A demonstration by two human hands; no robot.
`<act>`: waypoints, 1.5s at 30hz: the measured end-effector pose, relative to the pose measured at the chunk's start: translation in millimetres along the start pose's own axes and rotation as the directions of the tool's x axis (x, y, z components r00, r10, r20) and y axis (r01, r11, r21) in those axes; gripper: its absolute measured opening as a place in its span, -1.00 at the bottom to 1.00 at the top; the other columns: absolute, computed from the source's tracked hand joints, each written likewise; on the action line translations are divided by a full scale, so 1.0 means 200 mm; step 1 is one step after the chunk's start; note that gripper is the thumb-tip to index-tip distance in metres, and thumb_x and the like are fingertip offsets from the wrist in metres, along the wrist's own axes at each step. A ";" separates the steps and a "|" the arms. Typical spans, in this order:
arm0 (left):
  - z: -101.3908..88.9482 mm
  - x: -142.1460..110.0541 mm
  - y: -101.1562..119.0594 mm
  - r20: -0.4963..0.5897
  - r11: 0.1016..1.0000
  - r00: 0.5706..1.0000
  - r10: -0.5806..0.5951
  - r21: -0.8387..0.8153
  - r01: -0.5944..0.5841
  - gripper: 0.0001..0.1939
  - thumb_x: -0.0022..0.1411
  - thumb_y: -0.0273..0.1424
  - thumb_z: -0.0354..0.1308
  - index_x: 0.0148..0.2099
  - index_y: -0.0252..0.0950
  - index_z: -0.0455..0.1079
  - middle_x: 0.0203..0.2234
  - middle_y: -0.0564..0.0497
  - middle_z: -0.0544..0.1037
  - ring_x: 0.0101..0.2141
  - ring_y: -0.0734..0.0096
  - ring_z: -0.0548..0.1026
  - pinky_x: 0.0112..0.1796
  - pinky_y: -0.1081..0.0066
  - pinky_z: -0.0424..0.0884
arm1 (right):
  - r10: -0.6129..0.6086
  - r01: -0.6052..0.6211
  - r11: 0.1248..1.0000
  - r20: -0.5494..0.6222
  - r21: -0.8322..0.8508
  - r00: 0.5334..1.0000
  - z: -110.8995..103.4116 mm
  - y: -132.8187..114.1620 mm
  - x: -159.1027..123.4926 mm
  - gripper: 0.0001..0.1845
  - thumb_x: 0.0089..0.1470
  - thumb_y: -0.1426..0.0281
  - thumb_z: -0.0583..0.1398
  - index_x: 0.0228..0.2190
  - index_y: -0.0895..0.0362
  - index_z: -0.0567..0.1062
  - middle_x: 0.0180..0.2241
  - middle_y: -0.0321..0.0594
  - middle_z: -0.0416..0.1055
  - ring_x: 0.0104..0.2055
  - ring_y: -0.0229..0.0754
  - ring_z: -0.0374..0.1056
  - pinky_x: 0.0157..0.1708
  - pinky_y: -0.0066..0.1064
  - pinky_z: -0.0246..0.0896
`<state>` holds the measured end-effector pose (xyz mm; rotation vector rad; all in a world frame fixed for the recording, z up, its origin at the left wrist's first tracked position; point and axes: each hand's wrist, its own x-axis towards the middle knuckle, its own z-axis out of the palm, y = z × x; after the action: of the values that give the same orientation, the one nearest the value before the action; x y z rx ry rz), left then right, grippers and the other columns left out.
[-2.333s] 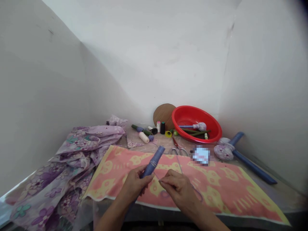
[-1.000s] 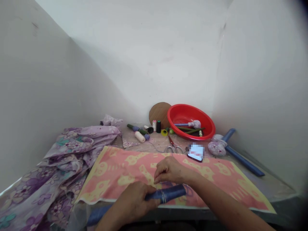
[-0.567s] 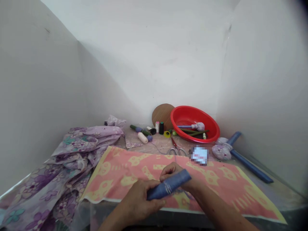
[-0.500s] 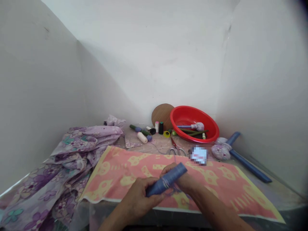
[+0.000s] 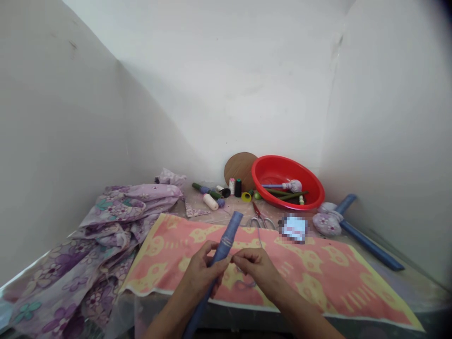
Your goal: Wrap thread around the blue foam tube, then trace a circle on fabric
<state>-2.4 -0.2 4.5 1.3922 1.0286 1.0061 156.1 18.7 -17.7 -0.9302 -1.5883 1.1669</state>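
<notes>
L grip (image 5: 204, 269) closed round blue cloth tube (image 5: 226, 242), lower centre, over towel (image 5: 310, 278). Tube looks light, soft, bends easily; hold mid-length, near thread wraps. R grip (image 5: 252, 264) pinched, seemingly on fine thread (image 5: 245, 285).

passage: over towel (image 5: 318, 287) rightward | blocks: scissors (image 5: 261, 221), probably phone (image 5: 293, 228)

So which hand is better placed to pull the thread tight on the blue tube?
Probably the right hand. Its fingertips seem to pinch the thread beside the blue tube, while the left hand is wrapped around the tube, holding it.
</notes>
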 end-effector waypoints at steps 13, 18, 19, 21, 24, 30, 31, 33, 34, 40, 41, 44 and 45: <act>-0.06 0.04 -0.04 -0.018 0.993 0.999 0.046 0.108 -0.044 -0.67 -0.03 -0.24 0.09 -0.23 -0.31 0.18 -0.69 0.16 0.33 -0.73 0.54 0.30 -0.75 0.58 0.17 | -0.105 0.145 0.935 0.137 -0.323 0.985 -0.05 -0.09 -0.10 -0.72 0.00 0.30 0.07 -0.44 0.22 0.51 -0.65 -0.33 0.22 -0.61 -0.38 0.05 -0.59 -0.55 -0.04; -0.06 0.04 -0.05 -0.128 0.925 0.990 0.059 0.379 -0.006 -0.69 0.01 -0.22 0.03 -0.22 -0.29 0.21 -0.67 0.15 0.33 -0.71 0.51 0.30 -0.71 0.55 0.17 | -0.188 0.266 0.839 0.205 -0.475 0.961 -0.03 -0.15 -0.13 -0.67 0.06 0.35 0.02 -0.58 0.22 0.47 -0.70 -0.35 0.17 -0.62 -0.40 0.07 -0.59 -0.56 -0.07; -0.06 0.04 -0.05 -0.147 0.883 0.985 0.087 0.470 -0.008 -0.70 0.02 -0.21 0.02 -0.21 -0.27 0.23 -0.65 0.13 0.36 -0.68 0.48 0.34 -0.66 0.53 0.19 | -0.214 0.293 0.807 0.208 -0.512 0.954 -0.02 -0.16 -0.13 -0.69 0.05 0.37 0.03 -0.57 0.21 0.47 -0.68 -0.34 0.20 -0.61 -0.39 0.10 -0.57 -0.56 -0.06; -0.06 0.02 -0.04 -0.173 0.754 0.971 0.163 0.657 -0.009 -0.71 0.03 -0.20 0.02 -0.20 -0.22 0.26 -0.58 0.09 0.43 -0.54 0.40 0.42 -0.55 0.50 0.23 | -0.283 0.349 0.724 0.206 -0.595 0.937 -0.02 -0.18 -0.13 -0.73 0.04 0.39 0.05 -0.54 0.19 0.49 -0.63 -0.31 0.25 -0.57 -0.38 0.15 -0.54 -0.55 -0.04; -0.05 -0.01 -0.01 -0.156 0.520 0.964 0.213 0.854 0.023 -0.72 0.06 -0.19 -0.01 -0.18 -0.16 0.27 -0.48 0.04 0.50 -0.40 0.29 0.45 -0.46 0.47 0.20 | -0.389 0.423 0.567 0.222 -0.706 0.894 -0.04 -0.21 -0.11 -0.76 0.02 0.39 0.06 -0.54 0.14 0.49 -0.57 -0.27 0.28 -0.52 -0.35 0.18 -0.52 -0.52 -0.06; -0.01 -0.06 0.05 -0.020 0.241 0.984 0.178 0.970 -0.024 -0.75 0.15 -0.26 -0.14 -0.21 -0.22 0.28 -0.47 -0.07 0.51 -0.41 0.19 0.46 -0.46 0.40 0.17 | -0.489 0.546 0.299 0.366 -0.782 0.792 -0.05 -0.28 -0.03 -0.76 0.03 0.36 0.06 -0.53 0.08 0.49 -0.55 -0.27 0.30 -0.46 -0.30 0.14 -0.52 -0.46 -0.13; -0.01 -0.07 0.06 -0.011 0.229 0.986 0.165 0.973 -0.027 -0.75 0.14 -0.27 -0.13 -0.22 -0.23 0.29 -0.47 -0.08 0.51 -0.41 0.18 0.46 -0.45 0.39 0.18 | -0.483 0.556 0.268 0.390 -0.786 0.784 -0.05 -0.29 -0.01 -0.76 0.03 0.37 0.06 -0.53 0.08 0.49 -0.55 -0.28 0.30 -0.47 -0.30 0.13 -0.52 -0.45 -0.14; 0.00 -0.09 0.07 0.016 0.220 0.989 0.146 0.974 -0.048 -0.76 0.11 -0.29 -0.09 -0.22 -0.24 0.32 -0.46 -0.10 0.51 -0.39 0.17 0.45 -0.41 0.36 0.18 | -0.462 0.577 0.229 0.434 -0.784 0.773 -0.04 -0.30 0.03 -0.76 0.03 0.38 0.07 -0.55 0.07 0.49 -0.57 -0.30 0.31 -0.48 -0.31 0.12 -0.52 -0.44 -0.14; 0.00 -0.09 0.07 0.037 0.220 0.990 0.138 0.973 -0.067 -0.77 0.10 -0.31 -0.07 -0.22 -0.23 0.33 -0.45 -0.11 0.51 -0.38 0.17 0.45 -0.40 0.36 0.18 | -0.451 0.585 0.221 0.451 -0.780 0.771 -0.04 -0.29 0.05 -0.77 0.03 0.38 0.07 -0.55 0.08 0.49 -0.57 -0.31 0.32 -0.48 -0.32 0.13 -0.52 -0.44 -0.14; -0.01 -0.13 0.11 0.192 0.209 0.967 0.165 0.952 -0.225 -0.83 0.08 -0.37 -0.06 -0.27 -0.19 0.31 -0.45 -0.03 0.49 -0.42 0.22 0.43 -0.45 0.40 0.15 | -0.352 0.544 0.375 0.427 -0.751 0.833 -0.07 -0.25 0.16 -0.86 -0.06 0.32 0.17 -0.52 0.05 0.54 -0.59 -0.33 0.38 -0.49 -0.33 0.22 -0.53 -0.48 -0.09; -0.01 -0.14 0.12 0.205 0.204 0.963 0.172 0.950 -0.239 -0.84 0.09 -0.36 -0.06 -0.27 -0.19 0.30 -0.45 -0.03 0.49 -0.42 0.23 0.43 -0.46 0.41 0.15 | -0.320 0.521 0.441 0.414 -0.731 0.852 -0.08 -0.23 0.18 -0.87 -0.09 0.33 0.19 -0.52 0.06 0.55 -0.59 -0.34 0.39 -0.50 -0.33 0.24 -0.53 -0.50 -0.07; -0.01 -0.14 0.12 0.231 0.203 0.954 0.190 0.942 -0.269 -0.83 0.12 -0.33 -0.09 -0.27 -0.19 0.29 -0.45 -0.03 0.47 -0.42 0.24 0.42 -0.44 0.41 0.15 | -0.217 0.418 0.662 0.374 -0.623 0.902 -0.11 -0.20 0.20 -0.85 -0.13 0.30 0.22 -0.54 0.11 0.55 -0.59 -0.31 0.42 -0.51 -0.32 0.28 -0.51 -0.52 0.02; -0.01 -0.15 0.11 0.237 0.211 0.951 0.198 0.937 -0.277 -0.83 0.13 -0.32 -0.09 -0.27 -0.19 0.29 -0.44 -0.03 0.47 -0.40 0.24 0.42 -0.43 0.40 0.16 | -0.173 0.370 0.733 0.369 -0.571 0.913 -0.12 -0.18 0.21 -0.83 -0.15 0.29 0.22 -0.54 0.13 0.55 -0.58 -0.30 0.43 -0.51 -0.31 0.28 -0.50 -0.53 0.04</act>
<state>-11.3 -28.7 26.2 2.6927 1.5180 0.4011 165.3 54.6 29.9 -0.9065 -2.3572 0.5582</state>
